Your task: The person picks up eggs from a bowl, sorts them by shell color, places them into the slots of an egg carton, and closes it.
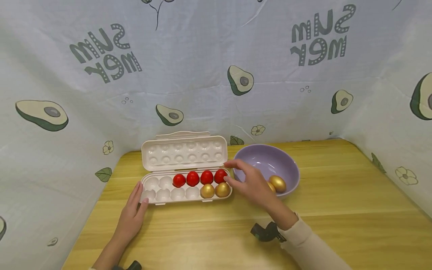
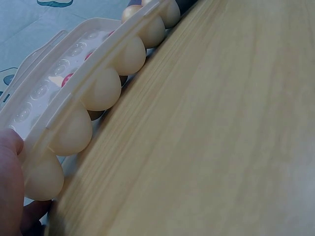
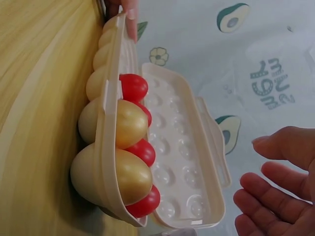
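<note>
at lower left of the head view, the left end of the egg box (image 1: 177, 194) is gripped by the left hand (image 1: 132, 215). right of centre, the right hand (image 1: 251, 183) is held near the box's right end, with nothing grasped and the fingers loosely spread; its fingertips seem to overlap the box, but a gap is shown by the right wrist view. by the left wrist view, the rounded undersides of the cups are revealed. in the near row two gold eggs (image 1: 207, 191) are seated, behind them four red balls (image 1: 193, 179). inside the purple bowl (image 1: 266, 161), gold eggs are seen only in the head view. farther back, the raised lid (image 1: 185, 153) is leaned.
</note>
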